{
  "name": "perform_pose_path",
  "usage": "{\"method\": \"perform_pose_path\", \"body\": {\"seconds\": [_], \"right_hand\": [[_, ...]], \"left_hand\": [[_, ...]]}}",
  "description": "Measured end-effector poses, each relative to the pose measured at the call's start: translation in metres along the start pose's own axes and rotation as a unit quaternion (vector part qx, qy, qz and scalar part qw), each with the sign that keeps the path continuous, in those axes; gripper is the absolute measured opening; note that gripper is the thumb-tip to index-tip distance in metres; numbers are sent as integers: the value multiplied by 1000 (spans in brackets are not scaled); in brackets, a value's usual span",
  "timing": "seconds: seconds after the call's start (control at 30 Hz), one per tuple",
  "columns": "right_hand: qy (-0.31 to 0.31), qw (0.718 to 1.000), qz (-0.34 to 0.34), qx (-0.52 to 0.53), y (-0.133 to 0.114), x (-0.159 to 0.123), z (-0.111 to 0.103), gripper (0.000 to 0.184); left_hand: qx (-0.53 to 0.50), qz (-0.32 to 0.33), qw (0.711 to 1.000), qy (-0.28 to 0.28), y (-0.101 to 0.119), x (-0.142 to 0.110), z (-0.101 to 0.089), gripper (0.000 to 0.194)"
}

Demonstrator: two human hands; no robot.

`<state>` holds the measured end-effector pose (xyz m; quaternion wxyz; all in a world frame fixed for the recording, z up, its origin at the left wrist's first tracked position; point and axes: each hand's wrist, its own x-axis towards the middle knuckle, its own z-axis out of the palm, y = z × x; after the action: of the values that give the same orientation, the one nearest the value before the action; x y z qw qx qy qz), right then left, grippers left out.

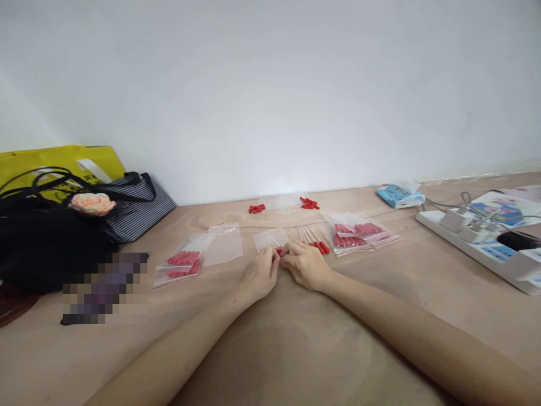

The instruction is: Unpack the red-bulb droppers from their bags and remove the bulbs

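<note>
My left hand [261,274] and my right hand [307,266] meet at the middle of the table, fingertips pinched together around small red rod-shaped pieces [280,252]. The fingers partly hide these pieces. Just beyond my left fingers lie thin white sticks [265,239] on a clear sheet or bag. More red rods [322,247] rest beside my right hand, with white sticks [307,233] fanned out behind them. To the right are clear zip bags [359,232] of red rods. On the left lie another filled zip bag [181,262] and a flat clear bag [224,245].
Toward the wall lie two groups of red rods [256,208] with white sticks [287,207] between them. A blue tissue pack [399,196] and a white power strip [486,248] with plugs are at right. Bags, including a striped one [139,208], fill the left side.
</note>
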<state>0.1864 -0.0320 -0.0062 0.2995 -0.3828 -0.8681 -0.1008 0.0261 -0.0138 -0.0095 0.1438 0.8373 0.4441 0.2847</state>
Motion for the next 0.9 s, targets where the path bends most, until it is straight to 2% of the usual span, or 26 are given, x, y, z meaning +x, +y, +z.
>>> {"method": "perform_pose_path", "body": {"seconds": [0.07,0.2,0.33,0.43,0.53,0.67,0.8,0.9], "right_hand": [[-9,1000,-4,11,0,0,0,17],[-10,1000,5,22,1,-1,-3,13],[-14,999,13,28,4,-6,-10,12],[-25,997,24,63,10,-12,-16,13],[-30,989,17,142,17,-18,-21,13],[-54,972,7,230,27,-22,-27,10],[-62,964,15,259,33,-23,-28,6],[-47,967,27,248,33,-22,-26,8]], "left_hand": [[-10,-24,999,17,-1,2,-1,11],[-37,-20,998,46,-3,3,-6,11],[-66,-46,992,95,-1,1,-15,11],[-73,-30,995,59,0,0,-22,16],[-76,-11,997,22,-2,0,-25,14],[-56,35,997,-29,-6,2,-28,33],[-38,74,992,-91,-4,0,-34,37],[-15,115,987,-113,3,-5,-37,34]]}}
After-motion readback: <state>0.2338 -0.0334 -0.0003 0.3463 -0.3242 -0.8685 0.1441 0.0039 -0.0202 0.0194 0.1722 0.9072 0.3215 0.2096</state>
